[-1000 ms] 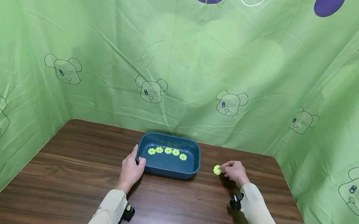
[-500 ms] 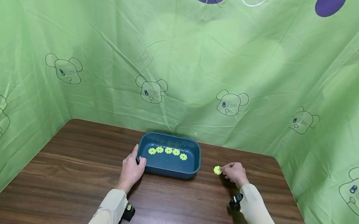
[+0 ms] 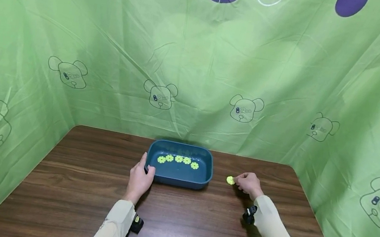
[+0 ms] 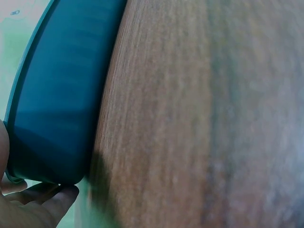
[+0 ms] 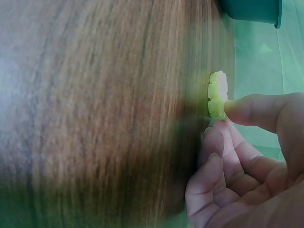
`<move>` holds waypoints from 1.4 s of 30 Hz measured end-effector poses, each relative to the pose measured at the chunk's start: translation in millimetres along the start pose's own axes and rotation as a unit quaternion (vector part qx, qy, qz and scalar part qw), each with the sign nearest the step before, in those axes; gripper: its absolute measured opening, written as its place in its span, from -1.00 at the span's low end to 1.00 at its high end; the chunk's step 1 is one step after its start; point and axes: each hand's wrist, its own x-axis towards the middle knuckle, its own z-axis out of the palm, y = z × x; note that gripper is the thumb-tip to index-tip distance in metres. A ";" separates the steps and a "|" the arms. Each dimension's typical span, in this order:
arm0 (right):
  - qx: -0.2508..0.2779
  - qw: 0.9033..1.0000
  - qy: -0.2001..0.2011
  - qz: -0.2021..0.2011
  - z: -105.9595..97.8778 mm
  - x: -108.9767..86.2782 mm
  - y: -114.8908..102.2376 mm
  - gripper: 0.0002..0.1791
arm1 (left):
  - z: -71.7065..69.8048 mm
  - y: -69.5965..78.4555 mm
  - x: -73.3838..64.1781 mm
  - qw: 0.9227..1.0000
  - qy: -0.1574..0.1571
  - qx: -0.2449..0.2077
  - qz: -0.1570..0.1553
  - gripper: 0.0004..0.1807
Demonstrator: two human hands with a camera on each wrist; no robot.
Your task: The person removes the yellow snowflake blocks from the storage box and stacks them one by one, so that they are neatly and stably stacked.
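A dark blue plastic tray stands near the back of the table. Inside it several yellow-green flower-shaped pieces lie in a curved row. My left hand grips the tray's left end, thumb at the rim; in the left wrist view its fingertips touch the tray's outer wall. To the right of the tray, my right hand pinches one more flower-shaped piece by its edge. The right wrist view shows that piece close to the tabletop, the thumb on it and the other fingers curled below.
The brown wooden table is enclosed at the back and sides by a green printed cloth. A black wrist camera sits on the left wrist, another black camera on the right.
Both hands and the tray hold nearly the same places. The piece in my right hand looks slightly flatter to the table than before.
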 end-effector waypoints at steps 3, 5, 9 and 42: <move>-0.003 1.000 -0.001 -0.002 -0.1 0.7 -0.1 -0.79 | -0.2 0.5 0.0 1.000 -0.002 -0.002 -0.001 -0.29; -0.004 1.000 -0.001 0.001 0.3 1.9 0.6 -0.79 | -0.4 0.9 0.0 1.000 -0.003 -0.004 -0.002 -0.29; -0.008 1.000 -0.004 -0.003 0.4 3.8 2.2 -0.79 | -0.3 0.9 0.1 1.000 -0.004 -0.005 -0.005 -0.30; -0.064 0.994 0.062 -0.064 3.4 3.0 -56.8 -0.53 | -1.2 1.5 -4.1 1.000 -0.004 -0.016 -0.007 -0.29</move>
